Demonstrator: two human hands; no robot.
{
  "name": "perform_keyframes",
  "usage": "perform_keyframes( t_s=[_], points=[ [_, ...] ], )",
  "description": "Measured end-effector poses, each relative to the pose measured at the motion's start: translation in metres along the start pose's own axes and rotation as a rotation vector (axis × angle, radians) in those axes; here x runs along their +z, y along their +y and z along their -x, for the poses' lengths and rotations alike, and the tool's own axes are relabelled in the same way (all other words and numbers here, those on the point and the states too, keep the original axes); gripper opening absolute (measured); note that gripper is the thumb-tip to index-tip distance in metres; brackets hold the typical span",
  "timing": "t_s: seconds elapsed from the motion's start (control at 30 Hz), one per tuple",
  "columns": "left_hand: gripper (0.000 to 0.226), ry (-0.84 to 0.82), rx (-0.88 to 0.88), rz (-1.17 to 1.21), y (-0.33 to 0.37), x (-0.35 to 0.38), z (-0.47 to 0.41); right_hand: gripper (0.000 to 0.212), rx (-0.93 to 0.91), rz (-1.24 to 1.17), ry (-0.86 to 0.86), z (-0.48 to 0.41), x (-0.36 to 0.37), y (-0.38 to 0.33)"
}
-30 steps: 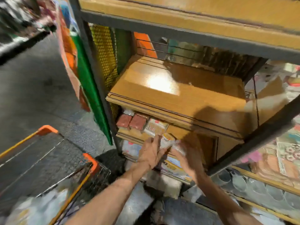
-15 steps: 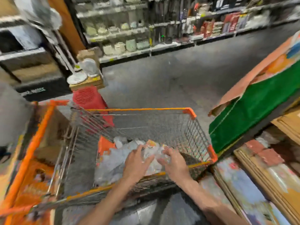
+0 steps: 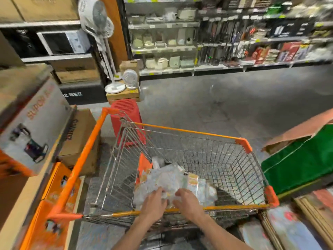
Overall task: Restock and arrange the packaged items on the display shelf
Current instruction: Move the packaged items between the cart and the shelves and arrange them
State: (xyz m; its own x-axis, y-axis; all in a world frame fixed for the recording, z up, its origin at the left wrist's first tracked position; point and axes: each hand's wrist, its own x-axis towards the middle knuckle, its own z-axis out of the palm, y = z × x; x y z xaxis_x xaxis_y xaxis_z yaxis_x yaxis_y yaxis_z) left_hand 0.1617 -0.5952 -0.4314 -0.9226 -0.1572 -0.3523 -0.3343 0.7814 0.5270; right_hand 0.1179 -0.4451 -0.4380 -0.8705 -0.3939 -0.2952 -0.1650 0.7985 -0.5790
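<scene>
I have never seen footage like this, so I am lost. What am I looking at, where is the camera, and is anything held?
There is no machine: these are a person's two bare hands, filmed by a camera worn on the head, looking forward and down. The left hand and right hand reach into a wire shopping cart with an orange rim and touch a pile of clear-wrapped packets. Whether they grip any is too blurred to tell. Store shelves stand across the aisle.

"SUPOR" on grey box [image 3: 34, 123]; likely "Galanz" on brown carton [image 3: 79, 134].
</scene>
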Motion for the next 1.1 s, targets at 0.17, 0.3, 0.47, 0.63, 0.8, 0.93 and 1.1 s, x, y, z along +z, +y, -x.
perform_keyframes(
  t_s=[0.17, 0.3, 0.47, 0.63, 0.8, 0.93, 1.1],
  points=[
    [0.028, 0.018, 0.004, -0.006, -0.004, -0.009, -0.002, 0.054, -0.006, -0.065, 0.069, -0.001, -0.004, -0.004],
    [0.027, 0.125, 0.013, 0.032, -0.014, -0.027, -0.001, 0.049, 0.034, -0.042, 0.183, 0.003, -0.014, 0.009],
    [0.028, 0.180, -0.126, 0.123, -0.030, -0.055, -0.012, 0.042, 0.111, -0.043, 0.218, 0.003, -0.026, 0.026],
    [0.031, 0.128, -0.243, 0.216, -0.036, -0.058, -0.035, 0.046, 0.031, 0.057, 0.181, -0.019, -0.028, 0.020],
    [0.035, 0.022, -0.332, 0.324, -0.035, -0.047, -0.062, 0.067, -0.285, 0.376, -0.005, -0.072, -0.014, -0.003],
    [0.021, 0.012, -0.433, 0.360, -0.042, -0.040, -0.083, 0.080, -0.427, 0.594, -0.170, -0.109, 0.010, -0.016],
    [0.043, -0.009, -0.521, 0.351, -0.050, -0.031, -0.100, 0.095, -0.447, 0.640, -0.268, -0.134, 0.020, -0.001]
  ],
)
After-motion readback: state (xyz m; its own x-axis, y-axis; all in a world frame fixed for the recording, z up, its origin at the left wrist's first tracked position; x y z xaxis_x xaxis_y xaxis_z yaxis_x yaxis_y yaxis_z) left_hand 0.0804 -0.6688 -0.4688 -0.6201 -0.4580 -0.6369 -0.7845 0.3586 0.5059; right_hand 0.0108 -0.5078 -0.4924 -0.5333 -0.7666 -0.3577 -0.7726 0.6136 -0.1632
